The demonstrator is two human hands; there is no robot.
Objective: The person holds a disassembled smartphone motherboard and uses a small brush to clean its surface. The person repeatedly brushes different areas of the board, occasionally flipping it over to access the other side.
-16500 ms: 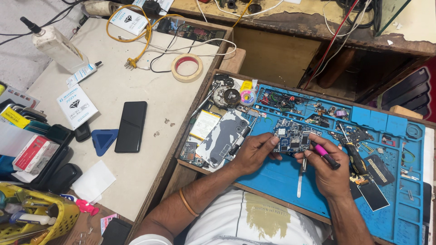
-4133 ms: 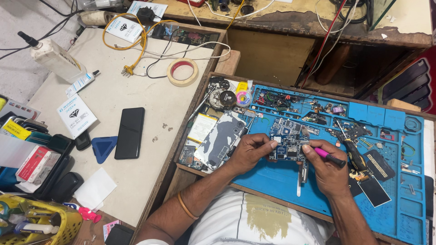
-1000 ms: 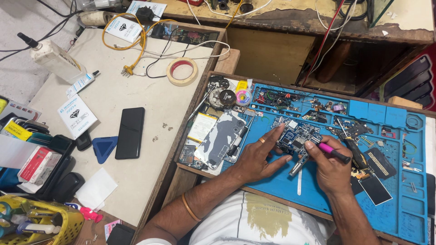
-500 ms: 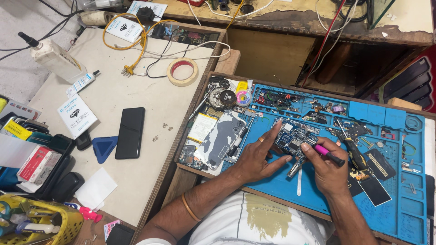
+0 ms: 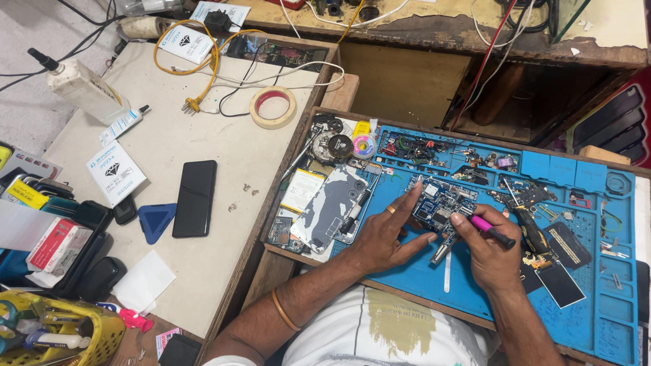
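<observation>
On the blue mat [image 5: 515, 298], left hand [image 5: 383, 237] fingers spread pin the circuit board [image 5: 437, 207]; right hand [image 5: 488, 254] fingers pinch a pink-handled tool [image 5: 489, 230].

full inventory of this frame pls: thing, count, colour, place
circuit board: 1, blue, on mat under both hands
pink-handled tool: 1, pink and black, in right hand
blue work mat: 1, blue, on the wooden tray
opened phone body: 1, grey, mat's left edge
black phone: 1, black, face down on pale table
tape roll: 1, cream, red core, table top
triangular pick: 1, blue, left of black phone
yellow basket: 1, yellow, bottom left
left hand: steadies the board
right hand: grips the tool
</observation>
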